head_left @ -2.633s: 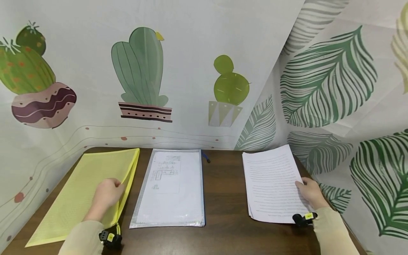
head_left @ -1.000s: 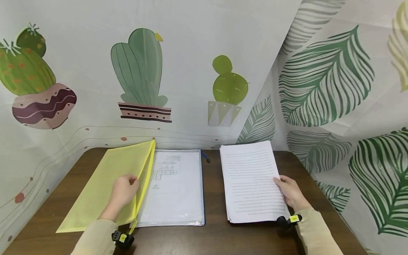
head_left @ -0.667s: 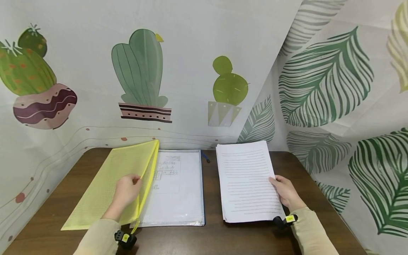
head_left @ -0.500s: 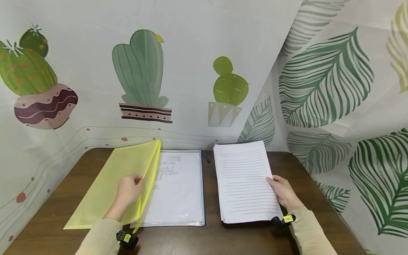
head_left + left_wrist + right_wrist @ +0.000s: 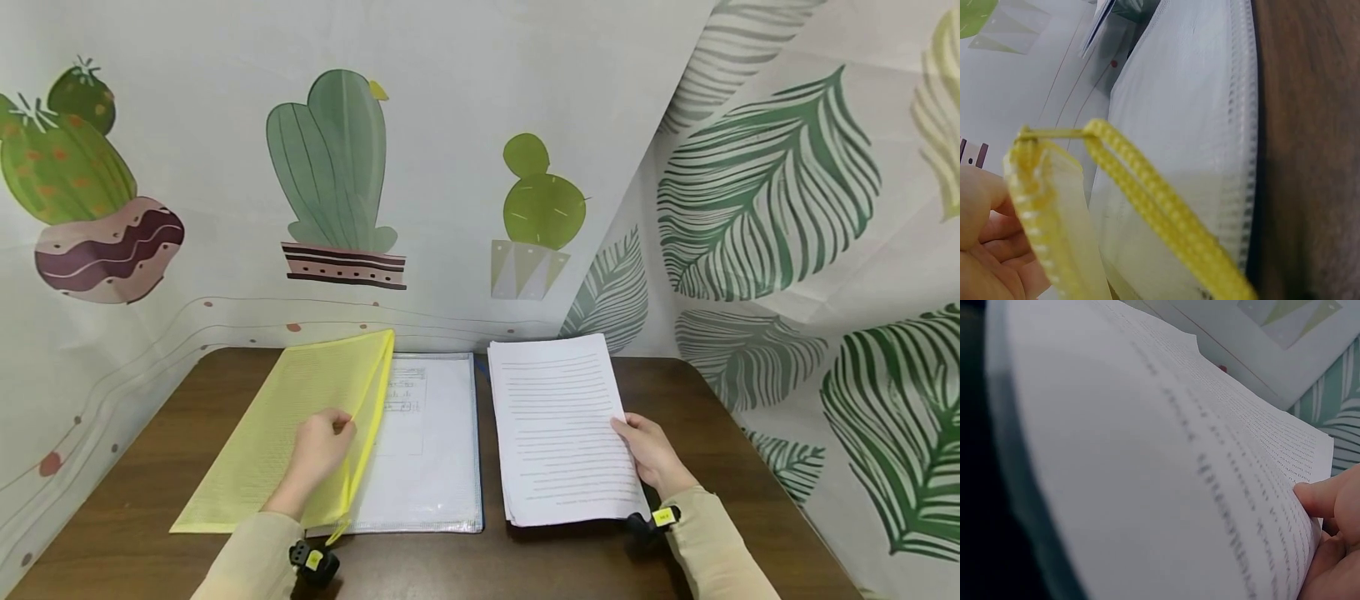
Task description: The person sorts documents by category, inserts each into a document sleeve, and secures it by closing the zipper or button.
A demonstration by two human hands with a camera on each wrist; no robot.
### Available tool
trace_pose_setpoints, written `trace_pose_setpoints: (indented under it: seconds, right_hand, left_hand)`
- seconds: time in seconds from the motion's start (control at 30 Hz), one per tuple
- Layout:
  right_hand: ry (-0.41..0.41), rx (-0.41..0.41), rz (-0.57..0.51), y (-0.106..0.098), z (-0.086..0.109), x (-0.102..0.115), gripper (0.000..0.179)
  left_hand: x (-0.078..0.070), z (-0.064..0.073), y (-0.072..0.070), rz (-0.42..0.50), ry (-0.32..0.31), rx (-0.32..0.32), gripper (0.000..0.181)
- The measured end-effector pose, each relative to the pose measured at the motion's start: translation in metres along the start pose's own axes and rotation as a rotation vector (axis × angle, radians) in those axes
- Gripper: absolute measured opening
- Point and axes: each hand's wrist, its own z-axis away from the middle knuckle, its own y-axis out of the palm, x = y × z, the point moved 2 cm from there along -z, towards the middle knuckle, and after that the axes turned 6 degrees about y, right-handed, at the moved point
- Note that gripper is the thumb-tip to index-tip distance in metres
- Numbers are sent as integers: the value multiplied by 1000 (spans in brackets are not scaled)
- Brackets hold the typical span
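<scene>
Backdrop (image 5: 450,125) w/ 3 cactus prints (image 5: 345,167), brn tbl (image 5: 480,575)

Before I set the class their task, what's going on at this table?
A person has both hands busy at the brown table. The left hand pinches one side of a yellow folder's parted edge, which reaches over part of a clear folder. The right hand grips a stack of printed papers by its right edge, thumb on top. At this moment the stack is outside both folders, just to the right of the clear one.
</scene>
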Motion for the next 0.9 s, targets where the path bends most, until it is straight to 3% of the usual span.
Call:
trace_pose_setpoints:
  seconds: [0.4,0.9]
  right_hand:
    - [11,16,12,20,-2,-1,43]
    - [0,68,8,44,3,1,39]
  left_hand:
    - [-2,-2,11,30,-15,-7,26]
    - [-9,1,14,43,-20,6,26]
